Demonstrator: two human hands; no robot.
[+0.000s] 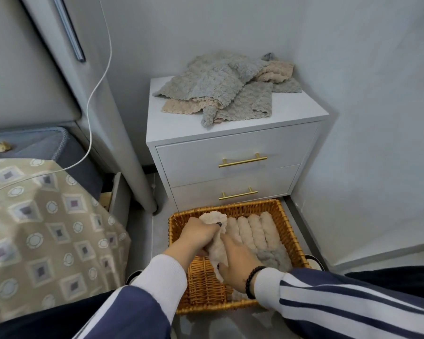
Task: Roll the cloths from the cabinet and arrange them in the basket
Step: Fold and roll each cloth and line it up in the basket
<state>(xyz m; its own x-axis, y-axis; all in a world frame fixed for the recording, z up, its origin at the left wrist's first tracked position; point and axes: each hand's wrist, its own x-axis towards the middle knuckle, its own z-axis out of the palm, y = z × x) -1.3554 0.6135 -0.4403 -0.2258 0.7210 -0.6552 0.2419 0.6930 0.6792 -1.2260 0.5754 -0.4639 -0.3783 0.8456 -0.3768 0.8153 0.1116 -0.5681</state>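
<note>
A wicker basket (206, 287) stands on the floor in front of a white two-drawer cabinet (233, 148). Several rolled beige cloths (257, 231) lie side by side in its right half, with a grey roll (269, 255) nearer me. My left hand (196, 234) grips the far end of another beige rolled cloth (217, 250) inside the basket. My right hand (235, 260) holds the near end of the same roll. A loose heap of grey and beige cloths (220, 89) lies on top of the cabinet.
A bed with a patterned cover (47, 216) fills the left, with a grey headboard post (123, 143) and a white cable (93, 94) beside the cabinet. White walls close in the right side. Both drawers are shut.
</note>
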